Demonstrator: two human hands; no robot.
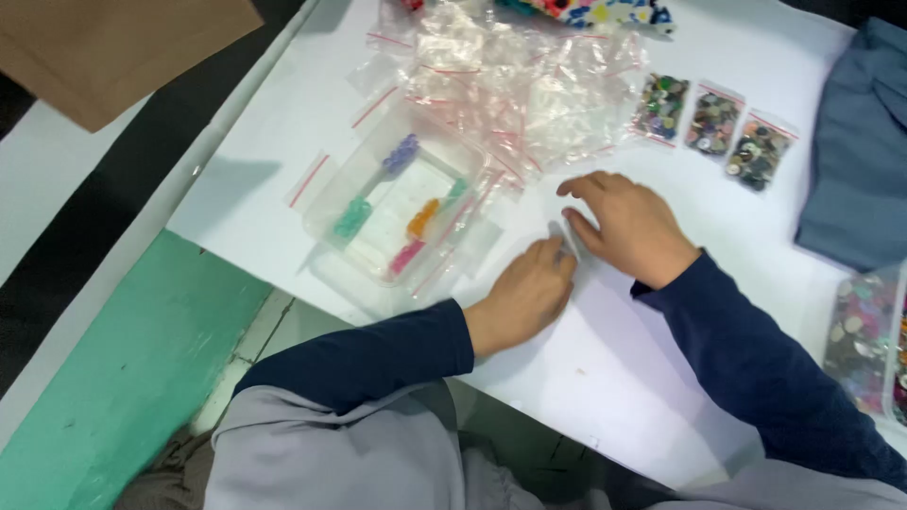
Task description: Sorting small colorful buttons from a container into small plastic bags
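head view: left hand (524,293) and right hand (628,225) meet near the front edge of the white table (605,378), pinching a small clear bag (565,238) between their fingertips. bare tabletop lies just beside them.

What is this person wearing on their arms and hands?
Both arms wear long dark navy sleeves that end at the wrists. The left hand and right hand are bare: no gloves, and no rings, watch or bracelets can be seen. Grey cloth covers the lap below.
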